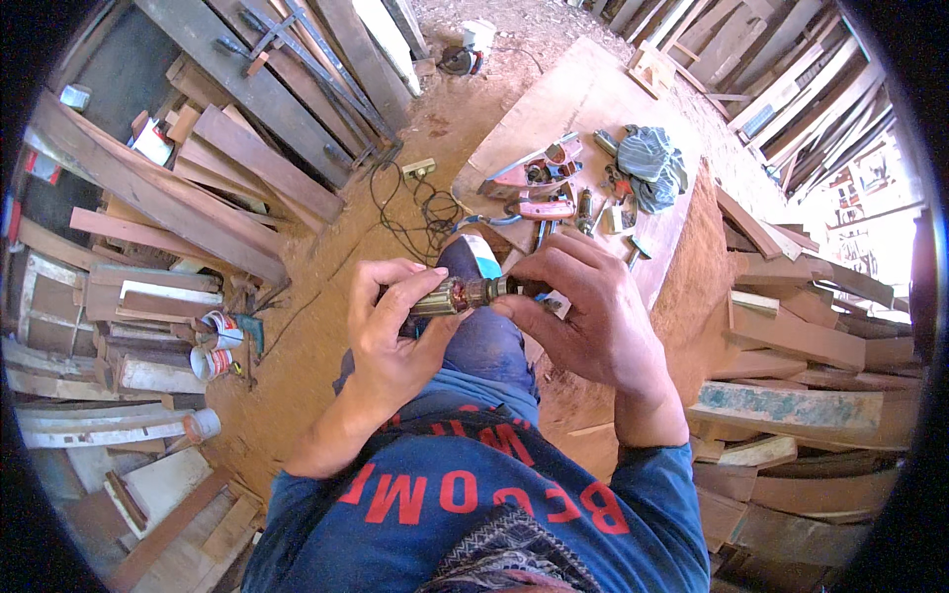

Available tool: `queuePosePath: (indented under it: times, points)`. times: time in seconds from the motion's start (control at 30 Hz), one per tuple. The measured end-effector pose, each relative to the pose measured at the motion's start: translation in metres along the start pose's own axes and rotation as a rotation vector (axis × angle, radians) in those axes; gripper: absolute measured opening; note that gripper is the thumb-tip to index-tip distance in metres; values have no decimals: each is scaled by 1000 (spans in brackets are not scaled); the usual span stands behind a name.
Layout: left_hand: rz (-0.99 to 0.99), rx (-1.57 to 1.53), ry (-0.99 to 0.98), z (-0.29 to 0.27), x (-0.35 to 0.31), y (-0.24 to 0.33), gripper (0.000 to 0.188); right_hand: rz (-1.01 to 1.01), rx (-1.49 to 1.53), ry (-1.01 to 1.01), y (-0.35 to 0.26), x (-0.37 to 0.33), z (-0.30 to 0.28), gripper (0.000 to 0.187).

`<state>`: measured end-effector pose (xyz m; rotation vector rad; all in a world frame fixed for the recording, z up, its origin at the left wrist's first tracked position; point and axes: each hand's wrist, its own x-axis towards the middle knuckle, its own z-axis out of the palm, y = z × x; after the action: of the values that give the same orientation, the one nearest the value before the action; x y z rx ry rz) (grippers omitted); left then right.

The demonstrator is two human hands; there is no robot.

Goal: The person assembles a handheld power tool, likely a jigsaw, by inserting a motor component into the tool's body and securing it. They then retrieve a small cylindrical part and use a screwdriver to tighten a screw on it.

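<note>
In front of my lap I hold a motor armature [463, 294], a metal cylinder with reddish windings and a ridged collar towards its right end. My left hand [393, 314] is closed around its body, the thumb below and the fingers above. The thumb and fingers of my right hand [591, 314] pinch the dark, narrow end of it. Part of the cylinder is hidden by my left fingers. Just beyond my hands, a pale wooden board [516, 127] carries a red power tool body [549, 168], a red elongated casing [547, 210] and small parts.
A bunched grey-blue cloth [650, 166] and a small hammer [639, 249] lie on the board. Black cable [435, 219] loops on the brown floor near a socket block [418, 167]. Stacked planks [791, 415] rise at right, more timber [188, 198] at left, with buckets [211, 362].
</note>
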<state>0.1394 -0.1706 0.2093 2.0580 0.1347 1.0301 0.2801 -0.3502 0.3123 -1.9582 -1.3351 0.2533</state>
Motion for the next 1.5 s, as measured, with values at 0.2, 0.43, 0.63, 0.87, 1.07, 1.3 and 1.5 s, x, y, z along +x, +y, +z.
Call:
queuePosePath:
  times: [0.2, 0.43, 0.63, 0.87, 1.07, 1.3, 1.5]
  points:
    - [1, 12, -9, -1, 2, 3, 50, -5, 9, 11, 0, 0, 0, 25]
    - [-19, 5, -35, -3, 0, 4, 49, 34, 1, -66, 3, -2, -2, 27]
    - [-24, -39, -48, -1, -2, 2, 50, -16, -29, -35, 3, -3, 0, 34]
    - [-57, -53, -68, 1, -8, -4, 51, -87, -2, 77, 4, -5, 8, 33]
    - [-73, -82, -66, 3, -11, -5, 52, -115, -49, 93, 3, -5, 10, 31]
    - [-59, -90, -55, 3, -7, 0, 48, -140, -77, 83, 0, -4, 7, 30]
    - [-63, -81, -89, 2, -12, -7, 53, -137, -58, 95, 0, -6, 9, 32]
